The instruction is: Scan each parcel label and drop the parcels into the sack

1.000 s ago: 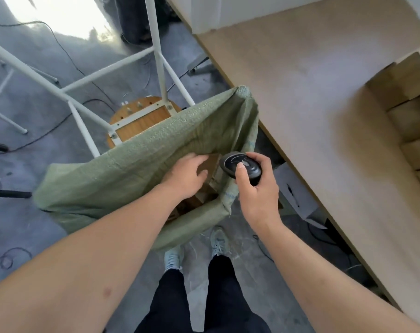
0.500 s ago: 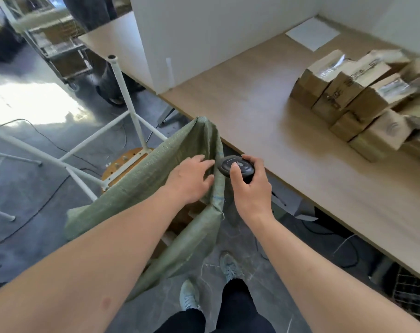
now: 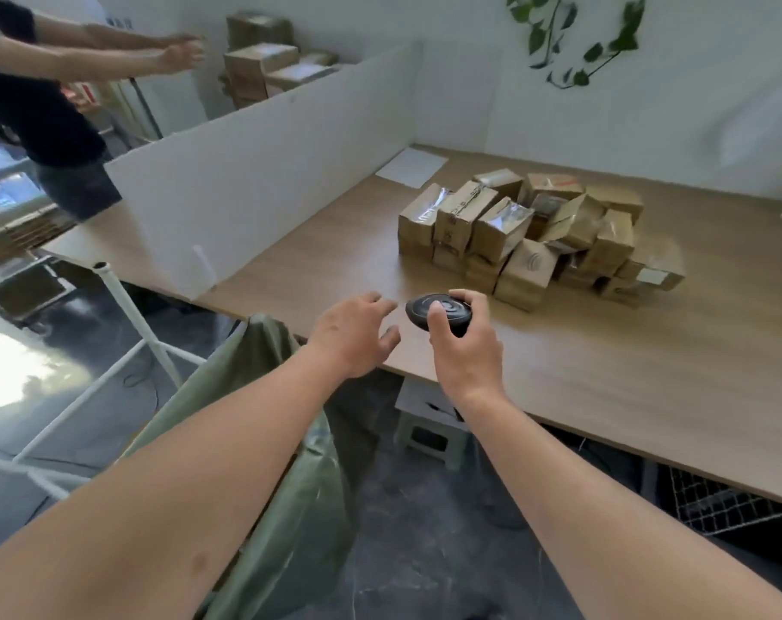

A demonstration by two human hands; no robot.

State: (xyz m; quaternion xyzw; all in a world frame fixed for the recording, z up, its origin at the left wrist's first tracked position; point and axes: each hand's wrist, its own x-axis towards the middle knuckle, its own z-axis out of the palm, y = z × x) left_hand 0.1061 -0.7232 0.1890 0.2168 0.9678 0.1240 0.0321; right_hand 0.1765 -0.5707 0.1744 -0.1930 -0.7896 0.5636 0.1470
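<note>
Parcels [image 3: 532, 234] heaped on table [image 3: 603, 373]; sack [image 3: 290, 485] contents hidden below.

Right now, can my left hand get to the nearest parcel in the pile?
Probably yes: the left hand is open and empty over the table edge, with bare tabletop between it and the nearest parcel.

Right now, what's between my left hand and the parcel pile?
In the head view, only bare wooden table separates the left hand from the parcel pile.

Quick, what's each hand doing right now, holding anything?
Left hand: open, fingers spread over the table edge, holding nothing.
Right hand: gripping the round black handheld scanner.
</note>
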